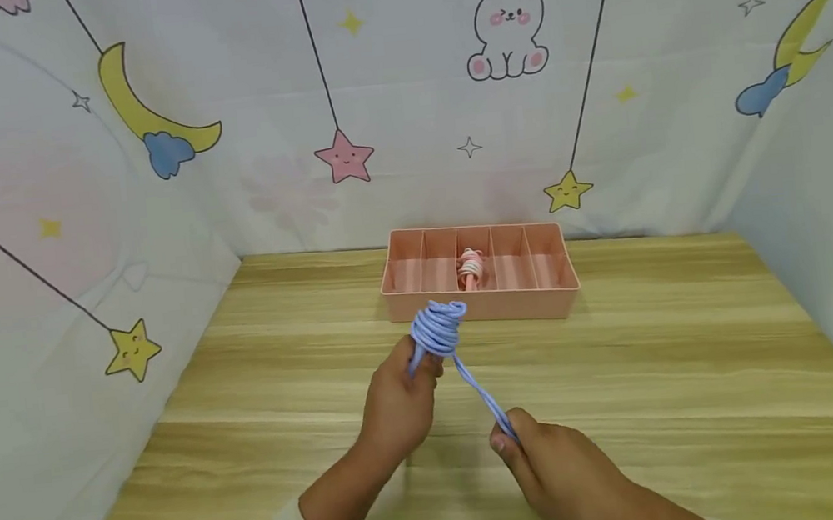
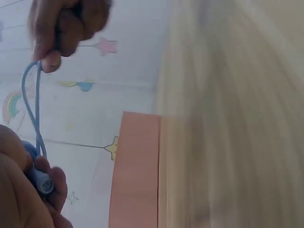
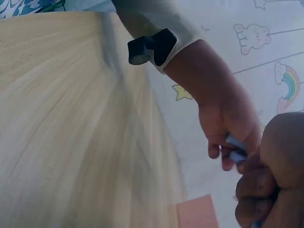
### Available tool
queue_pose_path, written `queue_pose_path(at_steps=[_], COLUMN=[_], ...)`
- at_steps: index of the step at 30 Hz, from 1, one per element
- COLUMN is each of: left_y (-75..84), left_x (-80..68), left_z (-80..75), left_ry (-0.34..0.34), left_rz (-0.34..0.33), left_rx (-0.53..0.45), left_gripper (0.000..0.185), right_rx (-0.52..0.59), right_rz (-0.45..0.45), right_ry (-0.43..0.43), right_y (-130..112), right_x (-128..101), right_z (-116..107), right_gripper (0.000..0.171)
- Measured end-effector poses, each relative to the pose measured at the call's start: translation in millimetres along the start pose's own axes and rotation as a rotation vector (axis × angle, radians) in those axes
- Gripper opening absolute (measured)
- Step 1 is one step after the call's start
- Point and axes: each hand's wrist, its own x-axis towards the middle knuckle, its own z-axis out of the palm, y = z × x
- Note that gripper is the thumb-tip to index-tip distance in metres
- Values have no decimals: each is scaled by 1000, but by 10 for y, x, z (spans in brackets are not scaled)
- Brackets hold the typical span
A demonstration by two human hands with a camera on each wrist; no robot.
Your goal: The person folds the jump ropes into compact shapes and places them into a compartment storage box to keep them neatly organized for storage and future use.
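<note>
In the head view my left hand point(image 1: 398, 404) grips a blue jump rope point(image 1: 438, 327), its cord wound in a coil just above the fingers. The round end of its light-blue handle point(image 2: 43, 183) pokes out of the fist in the left wrist view. Lower and to the right, my right hand point(image 1: 568, 471) pinches a doubled length of cord point(image 1: 483, 389) that runs down from the coil. This cord forms a narrow loop up to the right hand in the left wrist view. Both hands are above the table, in front of a pink box.
The pink box point(image 1: 481, 306) stands at the back of the wooden table point(image 1: 284, 373), split into several compartments. Its middle compartment holds a pink-and-white wound rope point(image 1: 471, 266). Patterned white cloth point(image 1: 407, 85) hangs behind the table and along both sides.
</note>
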Motion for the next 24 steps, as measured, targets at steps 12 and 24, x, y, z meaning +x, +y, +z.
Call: queue_pose_path(at_steps=[12, 24], left_y=[-197, -165], left_x=[134, 35], left_z=[-74, 53], left_ry=[51, -142], left_rz=[137, 318], left_rx=[363, 741], left_gripper=[20, 24], right_rx=[-500, -534], right_rz=[-151, -459], right_ry=[291, 615], right_y=[134, 82], right_x=[-26, 146], right_z=[-390, -635], right_gripper=[39, 48])
